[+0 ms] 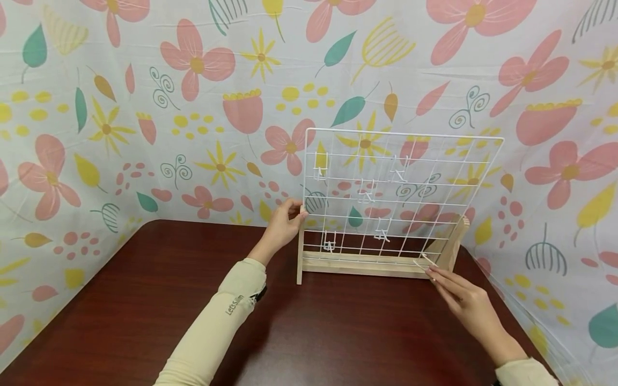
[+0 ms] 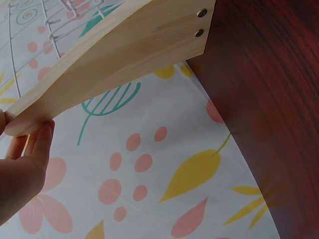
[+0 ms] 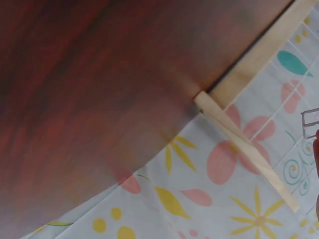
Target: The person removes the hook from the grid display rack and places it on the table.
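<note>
A white wire grid panel (image 1: 405, 133) leans back in a wooden stand (image 1: 357, 265) on the table. Several white wire hooks (image 1: 383, 230) hang on its wires. My left hand (image 1: 285, 224) grips the upper end of the stand's left side board (image 2: 109, 64), thumb and fingers on either side of it. Between the fingertips of my right hand (image 1: 465, 300) is another white wire hook (image 1: 425, 261), pinched close in front of the grid's lower right corner. The right wrist view catches only part of this hook (image 3: 310, 122) and fingertips at its right edge.
The dark red-brown table (image 1: 338, 332) runs beneath the stand. A flower-printed cloth (image 1: 193, 134) hangs behind and at both sides, close to the stand's right side board (image 1: 456, 241). Two screws (image 2: 200, 22) show in the left board's lower end.
</note>
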Action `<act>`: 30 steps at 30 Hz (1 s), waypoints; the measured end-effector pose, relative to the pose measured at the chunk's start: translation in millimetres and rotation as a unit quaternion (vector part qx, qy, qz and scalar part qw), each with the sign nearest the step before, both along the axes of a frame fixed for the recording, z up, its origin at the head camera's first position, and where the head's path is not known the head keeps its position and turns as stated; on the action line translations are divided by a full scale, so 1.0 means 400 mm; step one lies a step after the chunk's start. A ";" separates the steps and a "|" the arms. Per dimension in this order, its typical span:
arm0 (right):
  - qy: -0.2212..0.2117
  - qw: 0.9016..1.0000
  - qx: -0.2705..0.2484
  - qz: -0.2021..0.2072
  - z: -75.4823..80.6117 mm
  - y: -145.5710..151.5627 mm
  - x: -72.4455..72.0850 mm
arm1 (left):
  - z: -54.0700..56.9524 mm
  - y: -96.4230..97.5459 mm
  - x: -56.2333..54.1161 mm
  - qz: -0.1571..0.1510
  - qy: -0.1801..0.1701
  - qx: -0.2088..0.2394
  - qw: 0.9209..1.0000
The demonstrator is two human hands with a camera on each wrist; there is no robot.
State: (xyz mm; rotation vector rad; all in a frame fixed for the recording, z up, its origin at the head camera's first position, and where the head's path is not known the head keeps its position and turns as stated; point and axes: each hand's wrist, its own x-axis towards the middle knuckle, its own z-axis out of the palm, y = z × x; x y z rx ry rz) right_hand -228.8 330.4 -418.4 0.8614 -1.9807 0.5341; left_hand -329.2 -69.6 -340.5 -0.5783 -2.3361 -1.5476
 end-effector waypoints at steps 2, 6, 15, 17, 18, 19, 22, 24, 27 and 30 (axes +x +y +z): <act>0.004 1.000 0.005 -0.003 -0.007 0.005 0.003 | 0.000 0.001 0.000 0.000 0.000 -0.001 1.000; 0.016 1.000 0.012 -0.009 -0.018 0.014 0.009 | 0.002 0.004 -0.001 -0.003 0.001 -0.005 1.000; 0.036 0.998 0.059 0.005 -0.031 0.020 0.000 | 0.004 0.002 -0.001 -0.006 0.016 -0.001 1.000; 0.035 0.997 0.071 0.008 -0.033 0.022 -0.003 | 0.004 0.002 -0.002 -0.006 0.014 0.000 1.000; 0.035 0.996 0.077 0.008 -0.034 0.023 -0.004 | 0.003 0.002 -0.002 -0.006 0.013 -0.001 1.000; 0.032 0.996 0.082 0.008 -0.036 0.025 -0.005 | 0.003 0.001 -0.003 -0.006 0.010 -0.001 1.000; 0.027 0.995 0.095 0.012 -0.042 0.030 -0.006 | 0.001 0.001 -0.002 -0.005 0.004 -0.006 1.000; 0.024 0.995 0.101 0.015 -0.046 0.032 -0.007 | -0.001 0.001 -0.003 -0.006 0.005 -0.005 1.000; 0.031 0.994 0.102 0.024 -0.050 0.029 -0.012 | -0.002 0.000 -0.005 -0.007 0.012 -0.003 1.000; 0.033 0.994 0.104 0.027 -0.056 0.026 -0.018 | -0.003 0.000 -0.007 -0.005 0.017 -0.007 1.000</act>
